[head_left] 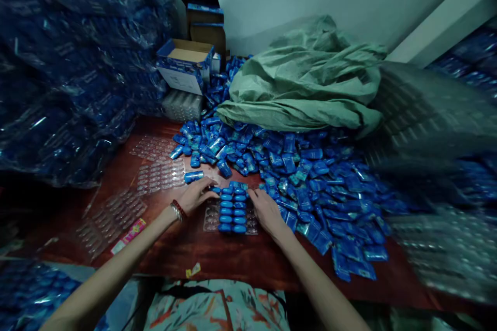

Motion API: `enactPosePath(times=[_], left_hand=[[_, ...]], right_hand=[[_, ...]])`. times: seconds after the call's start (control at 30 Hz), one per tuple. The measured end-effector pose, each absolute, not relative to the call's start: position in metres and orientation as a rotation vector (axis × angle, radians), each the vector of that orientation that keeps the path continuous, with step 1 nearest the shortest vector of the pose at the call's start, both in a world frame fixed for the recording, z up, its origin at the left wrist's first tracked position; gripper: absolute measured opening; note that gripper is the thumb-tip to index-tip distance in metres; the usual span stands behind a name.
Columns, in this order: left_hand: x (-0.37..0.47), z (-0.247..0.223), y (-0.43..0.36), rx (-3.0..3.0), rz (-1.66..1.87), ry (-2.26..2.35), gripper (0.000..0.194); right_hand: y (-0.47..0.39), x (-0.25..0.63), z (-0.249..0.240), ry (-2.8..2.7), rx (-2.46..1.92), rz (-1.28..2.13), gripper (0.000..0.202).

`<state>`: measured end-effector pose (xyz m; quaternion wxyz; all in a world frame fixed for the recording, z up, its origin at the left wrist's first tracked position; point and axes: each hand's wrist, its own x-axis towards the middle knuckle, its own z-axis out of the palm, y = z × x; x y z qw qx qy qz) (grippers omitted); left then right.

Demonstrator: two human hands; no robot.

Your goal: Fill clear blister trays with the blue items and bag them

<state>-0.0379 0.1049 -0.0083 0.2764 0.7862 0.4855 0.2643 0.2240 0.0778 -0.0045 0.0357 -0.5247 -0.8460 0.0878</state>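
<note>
A clear plastic blister tray lies on the table before me, with two columns of small blue wrapped packets down its middle and bare pockets at both sides. My left hand, with a red bead bracelet and silver bangles at the wrist, is closed at the tray's upper left, a small blue packet at its fingertips. At the upper right, my right hand has its fingers drawn together against the end of the top row. What they pinch is hidden. One loose blue packet lies just beyond my left hand.
A large heap of blue packets spreads beyond and to the right, partly under a green cloth sack. Flat clear trays lie at left. An open box stands behind. Wrapped blue stacks rise at left; stacked trays stand at right.
</note>
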Motion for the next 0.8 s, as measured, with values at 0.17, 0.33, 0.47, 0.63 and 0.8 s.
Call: enactPosePath(times=[0.17, 0.33, 0.47, 0.63, 0.8], left_hand=[[-0.008, 0.010, 0.165, 2.407, 0.789, 1.332, 0.035], [0.037, 0.012, 0.226, 2.793, 0.289, 1.310, 0.052], [0.046, 0.011, 0.248, 2.669, 0.025, 1.424, 0.060], [0.011, 0.006, 0.240, 2.606, -0.038, 1.482, 0.039], [-0.033, -0.011, 0.201, 2.590, 0.089, 1.543, 0.034]], right_hand=[[0.120, 0.244, 0.005, -2.330, -1.429, 0.360, 0.032], [0.173, 0.224, 0.018, -2.373, -1.671, -0.001, 0.034], [0.192, 0.205, 0.012, -2.513, -1.829, -0.120, 0.051], [0.181, 0.222, 0.011, -2.638, -1.763, -0.065, 0.043], [0.159, 0.247, 0.011, -2.731, -1.586, 0.025, 0.046]])
